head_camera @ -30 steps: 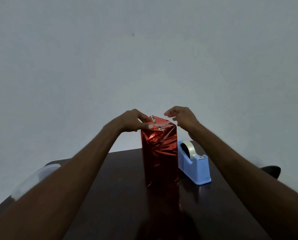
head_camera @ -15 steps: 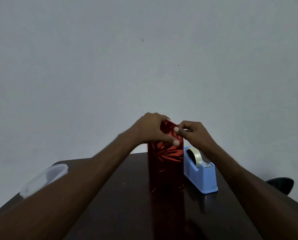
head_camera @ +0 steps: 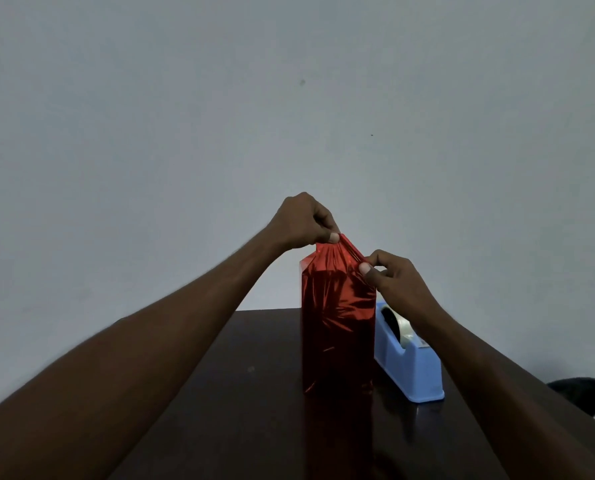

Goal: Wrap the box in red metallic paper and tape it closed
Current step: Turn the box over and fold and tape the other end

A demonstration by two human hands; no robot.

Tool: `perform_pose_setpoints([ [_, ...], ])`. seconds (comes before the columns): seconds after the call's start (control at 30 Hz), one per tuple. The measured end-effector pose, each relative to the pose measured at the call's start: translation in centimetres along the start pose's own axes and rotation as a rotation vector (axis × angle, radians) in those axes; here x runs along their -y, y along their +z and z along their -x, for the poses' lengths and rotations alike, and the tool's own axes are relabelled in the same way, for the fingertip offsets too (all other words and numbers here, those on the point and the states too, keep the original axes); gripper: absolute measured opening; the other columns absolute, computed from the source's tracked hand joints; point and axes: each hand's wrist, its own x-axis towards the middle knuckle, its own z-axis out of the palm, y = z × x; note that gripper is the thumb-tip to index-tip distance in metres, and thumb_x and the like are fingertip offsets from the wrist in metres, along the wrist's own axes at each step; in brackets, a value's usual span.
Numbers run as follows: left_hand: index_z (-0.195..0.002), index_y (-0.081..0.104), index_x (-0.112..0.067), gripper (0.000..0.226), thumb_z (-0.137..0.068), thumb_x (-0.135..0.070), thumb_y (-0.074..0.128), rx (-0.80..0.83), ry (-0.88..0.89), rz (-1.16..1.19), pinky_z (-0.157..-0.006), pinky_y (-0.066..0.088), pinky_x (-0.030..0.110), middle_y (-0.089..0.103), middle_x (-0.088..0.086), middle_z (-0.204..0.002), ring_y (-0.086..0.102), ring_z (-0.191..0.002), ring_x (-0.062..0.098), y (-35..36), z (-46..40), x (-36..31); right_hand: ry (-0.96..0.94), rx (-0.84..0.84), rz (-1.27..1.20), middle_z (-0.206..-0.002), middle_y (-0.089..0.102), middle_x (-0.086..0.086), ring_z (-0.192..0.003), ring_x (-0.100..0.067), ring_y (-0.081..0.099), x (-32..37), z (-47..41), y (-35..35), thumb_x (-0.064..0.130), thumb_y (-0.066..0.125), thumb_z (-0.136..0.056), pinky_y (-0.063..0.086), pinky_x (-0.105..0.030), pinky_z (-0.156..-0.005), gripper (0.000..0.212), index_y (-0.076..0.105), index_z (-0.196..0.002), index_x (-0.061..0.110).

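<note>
— Two hands were on the paper, yes? Tell me what each of yours was doing.

— Both pinched it; your left hand [head_camera: 301,221] gripped the gathered peak of the red metallic paper [head_camera: 337,317] between thumb and fingers, high up; your right hand [head_camera: 394,277] nipped the same flap lower and further right, thumb against curled fingers, just at the top right corner.

— And where did the box stand?

— Upright on the dark table [head_camera: 254,375], near the middle and towards its far edge; it was fully covered by the red wrap, so the box itself could not be seen; the loose paper above it rose to a creased, slanted ridge between your two grips.

— Anything beside it?

— A blue tape dispenser [head_camera: 410,362] sat just to the right of the wrapped box, close against it, with its clear roll showing on top; a dark rounded thing [head_camera: 581,393] lay past the table's right edge, too dim to name; a plain pale wall [head_camera: 289,98] filled the far side.
</note>
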Motion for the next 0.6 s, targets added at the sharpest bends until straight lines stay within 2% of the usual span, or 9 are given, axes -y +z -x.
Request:
perform_pose_setpoints([
  [0.07,-0.082,0.08,-0.013,0.007,-0.076,-0.011,0.081,-0.001,0.002,0.003,-0.058,0.047,0.01,0.072,-0.001,-0.069,0.059,-0.057,-0.003,0.0,-0.1,0.0,0.005,-0.004,-0.011,-0.07,0.069,-0.003,-0.063,-0.018,0.059,-0.1,-0.1,0.0,0.027,0.061,-0.097,0.047,-0.033,-0.071,0.021,0.063,-0.077,0.021],
  [0.17,-0.083,0.08,-0.012,0.006,-0.077,-0.01,0.08,0.006,-0.008,0.018,-0.059,0.049,0.011,0.073,0.002,-0.071,0.061,-0.058,0.0,-0.1,-0.3,0.1,0.006,-0.008,-0.01,-0.069,0.062,0.01,-0.063,-0.014,0.051,-0.3,-0.3,0.0,0.023,0.06,-0.098,0.043,-0.031,-0.072,0.023,0.061,-0.074,0.022],
  [0.33,-0.086,0.079,-0.011,0.008,-0.078,-0.011,0.08,0.009,0.001,-0.021,-0.064,0.053,0.016,0.072,0.001,-0.072,0.062,-0.061,0.001,-0.3,-0.4,0.0,0.005,-0.019,0.007,-0.074,0.064,0.006,-0.064,-0.016,0.051,-0.4,-0.3,0.1,0.024,0.061,-0.097,0.044,-0.034,-0.073,0.02,0.063,-0.078,0.018],
  [0.43,-0.106,0.074,-0.017,0.027,-0.081,-0.027,0.079,0.133,-0.011,-0.03,-0.073,0.056,0.023,0.074,0.001,-0.088,0.068,-0.077,0.007,-0.7,-0.3,-0.4,0.011,-0.025,-0.005,-0.074,0.065,0.006,-0.065,-0.016,0.052,-0.1,-0.3,0.2,0.025,0.062,-0.096,0.043,-0.034,-0.072,0.02,0.064,-0.077,0.019],
  [0.5,-0.116,0.068,-0.025,0.043,-0.079,-0.042,0.079,0.237,-0.018,-0.097,-0.074,0.051,0.019,0.072,-0.004,-0.098,0.067,-0.087,0.006,-0.4,-0.2,-0.7,0.021,-0.036,-0.002,-0.072,0.063,0.008,-0.065,-0.014,0.051,-0.1,-0.3,0.2,0.025,0.062,-0.096,0.041,-0.032,-0.071,0.02,0.064,-0.076,0.021],
  [0.53,-0.114,0.069,-0.027,0.041,-0.078,-0.043,0.08,0.25,0.007,-0.139,-0.073,0.048,0.017,0.072,-0.005,-0.098,0.065,-0.088,0.004,0.0,-0.1,-1.0,0.024,-0.041,0.001,-0.069,0.062,0.01,-0.063,-0.011,0.051,0.0,-0.2,0.3,0.024,0.062,-0.096,0.04,-0.03,-0.07,0.02,0.064,-0.076,0.021],
  [0.6,-0.101,0.077,-0.023,0.025,-0.078,-0.032,0.08,0.202,0.072,-0.182,-0.072,0.047,0.019,0.074,-0.005,-0.091,0.066,-0.085,0.005,0.9,-0.1,-1.2,0.033,-0.052,0.002,-0.065,0.06,0.013,-0.059,-0.009,0.048,-0.1,-0.2,0.3,0.025,0.062,-0.096,0.039,-0.029,-0.069,0.021,0.064,-0.075,0.021],
])
